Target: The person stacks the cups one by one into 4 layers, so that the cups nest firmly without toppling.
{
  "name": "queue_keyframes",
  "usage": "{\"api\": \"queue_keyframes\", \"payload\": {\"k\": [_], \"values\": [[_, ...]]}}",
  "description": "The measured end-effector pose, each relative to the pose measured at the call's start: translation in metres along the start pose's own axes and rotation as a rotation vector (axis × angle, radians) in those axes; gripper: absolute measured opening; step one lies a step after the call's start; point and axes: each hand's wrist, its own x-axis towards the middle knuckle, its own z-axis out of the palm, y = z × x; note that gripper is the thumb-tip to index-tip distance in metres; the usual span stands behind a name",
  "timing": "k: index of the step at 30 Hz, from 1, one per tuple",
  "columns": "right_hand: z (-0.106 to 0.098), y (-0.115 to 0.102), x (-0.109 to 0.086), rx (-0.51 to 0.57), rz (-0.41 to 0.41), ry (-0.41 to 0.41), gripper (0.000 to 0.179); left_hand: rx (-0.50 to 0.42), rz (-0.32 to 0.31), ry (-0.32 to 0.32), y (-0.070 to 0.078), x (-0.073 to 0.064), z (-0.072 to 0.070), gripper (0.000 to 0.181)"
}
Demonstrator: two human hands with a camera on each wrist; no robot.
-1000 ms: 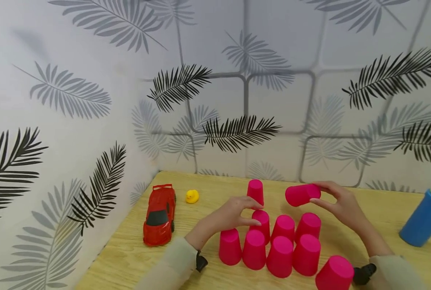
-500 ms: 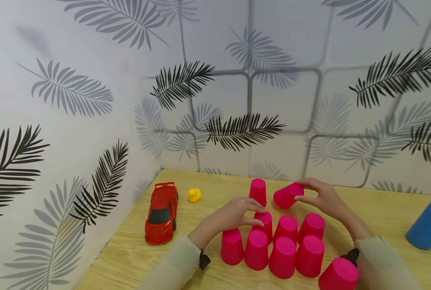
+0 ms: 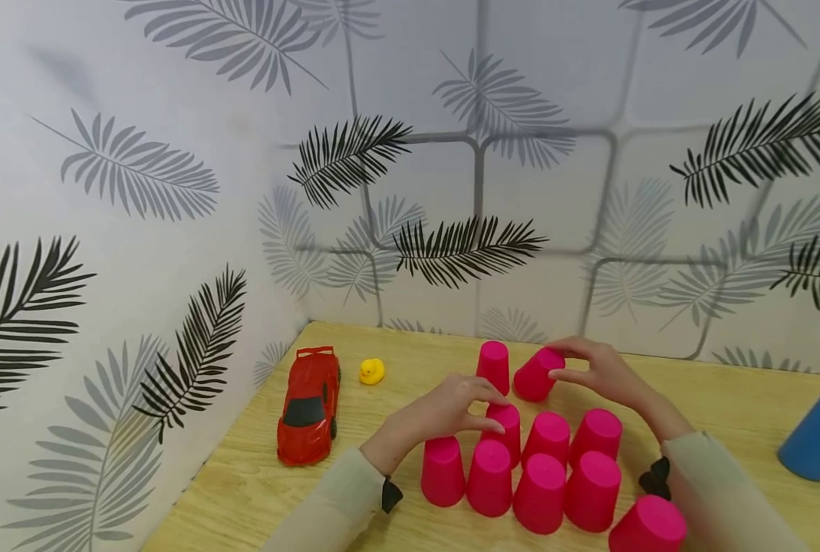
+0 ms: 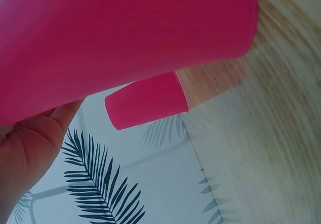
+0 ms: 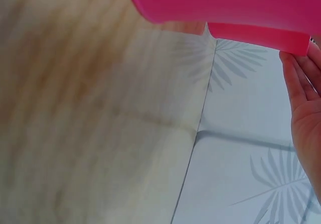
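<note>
Several pink plastic cups stand upside down on the wooden table in rows. My left hand (image 3: 440,412) reaches over the front row. Its thumb and fingers grip the top of the left cup (image 3: 508,441) in the middle row. At the back, my right hand (image 3: 599,374) pinches a slightly tilted cup (image 3: 535,377) by its narrow end. Close to its left stands another back cup (image 3: 495,366). A pink cup wall (image 4: 125,33) hides most of the left fingers in the left wrist view. The right fingers (image 5: 301,76) touch a cup's end in the right wrist view.
A front row of cups (image 3: 490,483) lies between my forearms, and a separate cup (image 3: 647,525) stands by my right sleeve. A red toy car (image 3: 308,406) and yellow rubber duck (image 3: 371,372) sit left. A blue bottle (image 3: 815,433) stands right. Patterned walls (image 3: 423,192) close the back.
My right hand has moved left with its cup, bringing it beside the standing back cup and tipping it from nearly sideways toward upright. The left hand keeps its grip in the same place.
</note>
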Motion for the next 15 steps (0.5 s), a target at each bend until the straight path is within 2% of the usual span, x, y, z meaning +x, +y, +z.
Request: {"api": "queue_keyframes", "payload": {"k": [8,15], "values": [[-0.002,-0.005,0.022,0.045,0.043,-0.158,0.044,-0.03,0.01,-0.005,-0.002,0.0,-0.003,0.04],[0.0,-0.005,0.028,0.066,0.063,-0.201,0.044,-0.021,-0.013,-0.051,0.0,0.002,-0.003,0.044]]}}
